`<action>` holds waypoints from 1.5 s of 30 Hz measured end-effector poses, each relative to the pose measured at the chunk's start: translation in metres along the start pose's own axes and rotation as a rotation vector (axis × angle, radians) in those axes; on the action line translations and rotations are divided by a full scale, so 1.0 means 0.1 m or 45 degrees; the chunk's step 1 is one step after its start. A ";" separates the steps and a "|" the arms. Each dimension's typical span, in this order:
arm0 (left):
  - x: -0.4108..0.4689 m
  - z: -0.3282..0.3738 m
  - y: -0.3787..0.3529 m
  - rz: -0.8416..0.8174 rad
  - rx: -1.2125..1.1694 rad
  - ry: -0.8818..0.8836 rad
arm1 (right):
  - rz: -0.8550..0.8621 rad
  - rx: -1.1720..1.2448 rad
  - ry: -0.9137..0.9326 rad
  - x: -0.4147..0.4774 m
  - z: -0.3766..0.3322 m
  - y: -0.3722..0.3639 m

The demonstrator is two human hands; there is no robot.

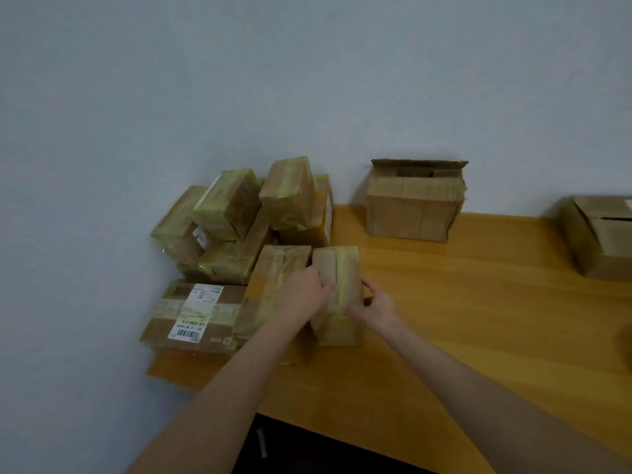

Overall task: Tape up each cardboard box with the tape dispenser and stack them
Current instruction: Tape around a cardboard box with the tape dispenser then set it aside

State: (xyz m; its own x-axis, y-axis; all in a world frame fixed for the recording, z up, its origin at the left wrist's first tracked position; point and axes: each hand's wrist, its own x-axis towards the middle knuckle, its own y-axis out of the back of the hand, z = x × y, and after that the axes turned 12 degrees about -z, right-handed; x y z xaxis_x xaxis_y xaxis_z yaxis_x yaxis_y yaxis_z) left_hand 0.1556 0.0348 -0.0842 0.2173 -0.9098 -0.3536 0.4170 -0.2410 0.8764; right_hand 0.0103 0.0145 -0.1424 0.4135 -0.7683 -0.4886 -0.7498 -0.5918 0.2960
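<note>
Arms: left forearm (239,378) and right forearm (478,388), both bare, reach in from 6 o'clock toward the table's left end.
Wall: plain grey-blue wall (307,80) fills the upper half and runs down the 9 o'clock side.
Table: orange-brown wooden table (478,319), grain showing, meets the wall at 12 o'clock.
Pile: taped boxes (232,213) heaped at 10 o'clock in the corner, several tilted, glossy yellowish tape across them.
Open box: open box (413,203) at 1 o'clock against the wall, top flap raised.
Edge box: far box (602,237) at 3 o'clock, cut by the frame.
Labelled box: labelled box (195,313) lies flat at 8 o'clock, white barcode sticker up.
Held box: small taped box (337,268) stands on end at centre, just beside the pile.
Left hand: left hand (301,295) grasps its left side, fingers curled on.
Right hand: right hand (374,309) grasps its near right corner.
</note>
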 end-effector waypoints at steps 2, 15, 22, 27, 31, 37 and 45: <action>0.10 -0.09 0.09 0.046 -0.023 -0.047 | 0.001 -0.023 -0.026 0.05 -0.06 -0.15; 0.55 0.60 -0.03 -0.001 -0.194 -0.214 | 0.324 -0.092 -0.131 0.00 -0.26 0.51; 1.07 1.17 0.08 -0.042 -0.547 -0.212 | 0.667 0.023 -0.106 0.11 -0.29 1.62; 1.56 1.47 0.16 0.095 -0.672 -0.112 | 0.620 0.215 -0.067 0.44 -0.18 2.21; 1.95 1.65 0.15 0.117 -0.688 0.033 | 0.479 0.304 -0.074 0.82 -0.08 2.59; 2.14 1.86 -0.01 0.019 -0.898 0.199 | 0.154 0.354 0.062 1.04 0.06 2.95; 1.36 2.46 -0.41 0.332 -1.056 0.094 | 0.515 0.328 0.084 0.33 0.47 3.28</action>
State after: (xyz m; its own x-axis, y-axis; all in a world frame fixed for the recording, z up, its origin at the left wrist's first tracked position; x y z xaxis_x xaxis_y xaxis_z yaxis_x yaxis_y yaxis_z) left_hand -0.0492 -0.1625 -0.0874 0.4401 -0.8706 -0.2200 0.8476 0.3220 0.4217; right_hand -0.2463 -0.1936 -0.1001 0.0882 -0.9431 -0.3207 -0.9574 -0.1691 0.2341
